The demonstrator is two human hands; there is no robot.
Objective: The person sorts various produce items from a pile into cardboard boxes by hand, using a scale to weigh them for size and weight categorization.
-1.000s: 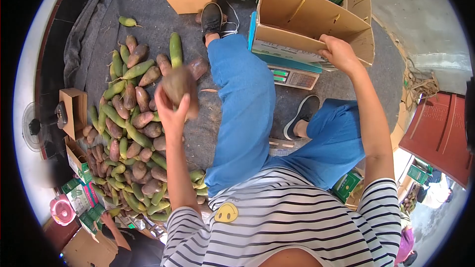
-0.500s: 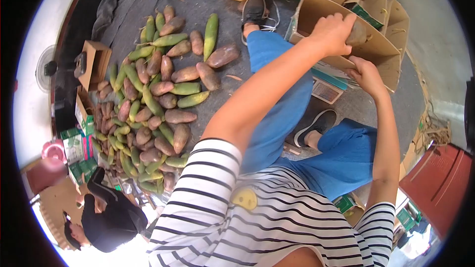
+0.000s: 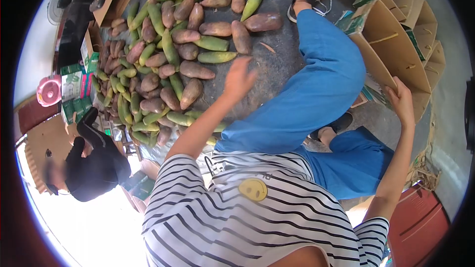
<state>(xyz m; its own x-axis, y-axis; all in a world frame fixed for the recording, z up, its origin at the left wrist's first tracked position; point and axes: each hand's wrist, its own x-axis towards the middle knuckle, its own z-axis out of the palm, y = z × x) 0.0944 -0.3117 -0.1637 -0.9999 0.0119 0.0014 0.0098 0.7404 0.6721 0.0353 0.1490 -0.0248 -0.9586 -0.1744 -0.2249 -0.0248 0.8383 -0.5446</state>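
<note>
My left hand (image 3: 239,80) is over the dark floor beside the heap of green and reddish-brown radishes (image 3: 161,64). Its fingers are apart, a little blurred, and nothing is in them. Just above it lies a reddish-brown radish (image 3: 241,37). At the right, my right hand (image 3: 401,100) grips the near edge of an open cardboard box (image 3: 383,64), whose flaps stand up. The bottom of that box is hidden from view.
More open boxes (image 3: 418,24) stand behind the gripped one. My blue-trousered leg (image 3: 307,89) lies between heap and boxes. A person in black (image 3: 99,168) is at the lower left, near a pink fan (image 3: 49,90).
My left hand has moved from the box over to the side of the heap, and the object it held is gone from it. The view has shifted. My right hand stays on the box.
</note>
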